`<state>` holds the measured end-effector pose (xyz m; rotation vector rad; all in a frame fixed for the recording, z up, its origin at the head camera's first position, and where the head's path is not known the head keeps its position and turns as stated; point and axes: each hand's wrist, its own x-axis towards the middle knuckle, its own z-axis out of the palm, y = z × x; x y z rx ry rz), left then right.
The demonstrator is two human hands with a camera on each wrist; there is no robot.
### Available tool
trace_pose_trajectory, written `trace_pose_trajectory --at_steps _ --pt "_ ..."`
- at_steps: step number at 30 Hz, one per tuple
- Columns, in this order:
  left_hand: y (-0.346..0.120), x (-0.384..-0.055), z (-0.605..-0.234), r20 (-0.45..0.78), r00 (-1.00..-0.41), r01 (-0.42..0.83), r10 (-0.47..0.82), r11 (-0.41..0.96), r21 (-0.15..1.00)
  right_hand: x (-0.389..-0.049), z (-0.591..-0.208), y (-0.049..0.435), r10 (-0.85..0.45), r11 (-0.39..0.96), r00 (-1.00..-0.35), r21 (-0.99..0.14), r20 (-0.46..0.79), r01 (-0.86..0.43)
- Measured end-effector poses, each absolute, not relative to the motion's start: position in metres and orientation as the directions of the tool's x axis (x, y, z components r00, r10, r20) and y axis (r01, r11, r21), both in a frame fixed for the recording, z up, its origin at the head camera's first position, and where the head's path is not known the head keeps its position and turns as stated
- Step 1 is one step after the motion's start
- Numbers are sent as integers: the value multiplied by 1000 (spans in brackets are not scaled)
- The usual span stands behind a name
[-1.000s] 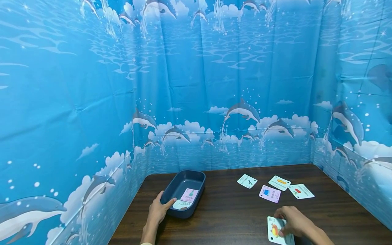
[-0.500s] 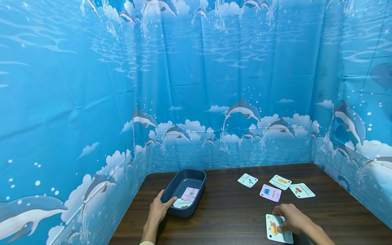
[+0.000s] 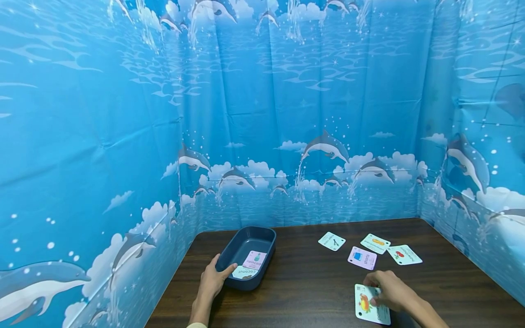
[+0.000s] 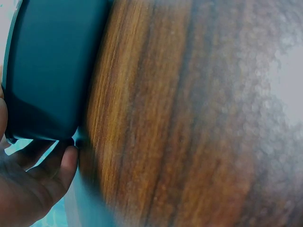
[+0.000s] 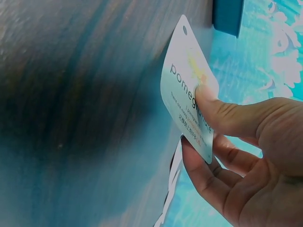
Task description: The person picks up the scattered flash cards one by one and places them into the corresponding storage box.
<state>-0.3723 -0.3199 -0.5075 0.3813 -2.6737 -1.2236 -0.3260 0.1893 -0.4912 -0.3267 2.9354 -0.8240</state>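
At the left, my left hand grips the near-left rim of a dark blue plastic bin, thumb over the edge. Fingers reach under its end in the left wrist view. A pink "raincoat" card overlaps a white "coconut" card inside it. My right hand pinches a white picture card with orange-yellow fruit at its right side. In the right wrist view this card reads "pomegranate" and is tilted over the table, thumb on its face.
Beyond my right hand lie a sugar cane card, a pink "shorts" card, a card with yellow-orange pictures and one with red fruit. Blue dolphin curtains surround the dark wooden table.
My right hand has shifted slightly forward and left with the pomegranate card in its pinch. My left hand and the bin stay almost where they were.
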Motion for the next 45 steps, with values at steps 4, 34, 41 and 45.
trace_pose_trajectory --at_steps 4,34,41,45 --pt "-320 -373 -508 54 -951 -157 -303 629 761 -327 -492 189 -223 829 -975 -527 -2 -189" --pt "-319 -371 -509 58 -947 -166 -316 636 753 -334 -489 173 -302 716 -934 -601 192 -355" --pt "-319 -372 -508 56 -946 -170 -321 632 756 -338 -486 167 -323 666 -920 -637 223 -388" --pt "-319 -371 -510 56 -946 -170 -318 637 752 -341 -483 163 -320 636 -919 -667 230 -388"
